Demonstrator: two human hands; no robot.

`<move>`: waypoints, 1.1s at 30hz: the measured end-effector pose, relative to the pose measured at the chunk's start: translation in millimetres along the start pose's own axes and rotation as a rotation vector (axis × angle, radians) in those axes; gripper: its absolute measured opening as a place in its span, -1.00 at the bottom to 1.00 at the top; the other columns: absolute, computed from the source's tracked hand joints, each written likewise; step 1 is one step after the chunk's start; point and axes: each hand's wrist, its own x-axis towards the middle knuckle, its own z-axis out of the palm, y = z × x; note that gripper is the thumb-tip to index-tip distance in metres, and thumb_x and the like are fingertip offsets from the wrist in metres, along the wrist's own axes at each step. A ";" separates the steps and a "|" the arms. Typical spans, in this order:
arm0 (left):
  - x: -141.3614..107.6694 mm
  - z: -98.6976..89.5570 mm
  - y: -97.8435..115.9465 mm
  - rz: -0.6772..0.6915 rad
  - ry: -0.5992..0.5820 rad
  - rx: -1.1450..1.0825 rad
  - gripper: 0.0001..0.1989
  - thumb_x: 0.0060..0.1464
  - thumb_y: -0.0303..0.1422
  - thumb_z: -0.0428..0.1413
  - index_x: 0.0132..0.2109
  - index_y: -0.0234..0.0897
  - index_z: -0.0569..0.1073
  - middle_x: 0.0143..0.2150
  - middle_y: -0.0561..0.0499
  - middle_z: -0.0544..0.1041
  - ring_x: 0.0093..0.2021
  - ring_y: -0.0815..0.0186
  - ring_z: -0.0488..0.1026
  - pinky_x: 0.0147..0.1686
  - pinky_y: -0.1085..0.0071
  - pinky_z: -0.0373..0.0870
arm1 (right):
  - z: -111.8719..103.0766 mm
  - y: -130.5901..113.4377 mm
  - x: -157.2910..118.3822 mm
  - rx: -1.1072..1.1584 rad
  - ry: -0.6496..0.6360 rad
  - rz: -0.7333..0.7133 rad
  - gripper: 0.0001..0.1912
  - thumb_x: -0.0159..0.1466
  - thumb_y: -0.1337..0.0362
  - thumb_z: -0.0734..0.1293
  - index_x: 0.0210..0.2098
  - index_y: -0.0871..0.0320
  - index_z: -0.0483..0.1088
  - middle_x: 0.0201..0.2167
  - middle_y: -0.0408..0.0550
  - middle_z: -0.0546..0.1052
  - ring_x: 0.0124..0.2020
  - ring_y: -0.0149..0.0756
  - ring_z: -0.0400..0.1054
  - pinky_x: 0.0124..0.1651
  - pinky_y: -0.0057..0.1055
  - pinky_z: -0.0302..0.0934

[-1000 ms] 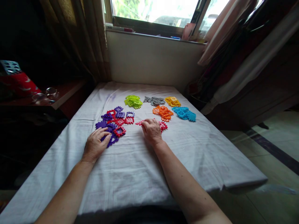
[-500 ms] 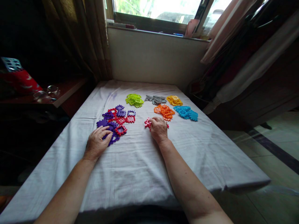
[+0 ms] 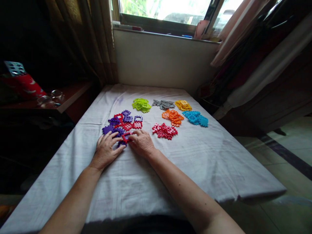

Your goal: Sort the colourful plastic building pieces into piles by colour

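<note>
Two bare hands over a white-clothed table (image 3: 185, 172); clock centred on the right hand, 12 toward the window (image 3: 165, 11).

Left hand (image 3: 106, 151), at 9: palm down, roughly half open, fingers spread and bent, laid over the purple pieces (image 3: 107, 129) rather than wrapped round them. Thumb points toward 3.

Right hand (image 3: 141, 143): fingers bent and drawn together, tips at the 3 o'clock edge of a red frame piece (image 3: 123, 139). Thumb hidden; cannot tell whether the frame is pinched or only touched.

Red frame piece: between the two hands, at the near end of a loose purple-and-red group, a purple piece showing at its 7. Rest of the group runs toward 10 and 11, tooth-edged, overlapping, several with window-like openings; red pieces (image 3: 127, 126) lie among the purple.

Single-colour heaps, six: red heap (image 3: 165, 131) at 2, apart from the right hand; orange heap (image 3: 173, 117) beyond it, also about 2; blue heap (image 3: 195, 118) farther out, between 2 and 3; yellow heap (image 3: 183, 105) at 2; grey heap (image 3: 165, 104) at 1; lime-green heap (image 3: 141, 105) at 12
</note>
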 end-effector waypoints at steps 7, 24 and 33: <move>0.1 1.0 -0.6 0.011 -0.005 -0.007 -0.66 0.06 -0.06 0.15 -0.07 -0.06 0.58 0.18 -0.06 0.51 0.30 -0.05 0.28 0.30 -0.11 0.11 | -11.4 26.1 -12.6 0.056 0.183 0.045 -0.80 0.39 0.22 0.26 -0.12 0.04 0.53 0.04 -0.04 0.53 0.06 -0.22 0.31 0.11 -0.31 0.13; -0.6 2.8 5.5 0.070 -0.040 0.073 -0.62 0.13 -0.15 0.03 0.04 -0.04 0.56 0.25 -0.08 0.46 0.35 -0.04 0.23 0.33 -0.13 0.03 | -39.3 136.7 -70.5 -0.058 0.317 0.668 -0.83 0.27 0.26 0.35 -0.19 0.04 0.58 0.03 0.02 0.53 0.02 -0.10 0.32 0.01 -0.23 0.14; -0.7 -0.5 8.6 0.067 -0.055 0.115 -0.59 0.15 -0.18 -0.01 0.07 -0.08 0.56 0.25 -0.09 0.45 0.35 -0.03 0.23 0.34 -0.11 0.02 | -33.4 136.8 -70.7 -0.023 0.386 0.615 -0.80 0.29 0.29 0.31 -0.16 0.06 0.57 -0.01 0.01 0.55 -0.01 -0.13 0.34 0.00 -0.25 0.17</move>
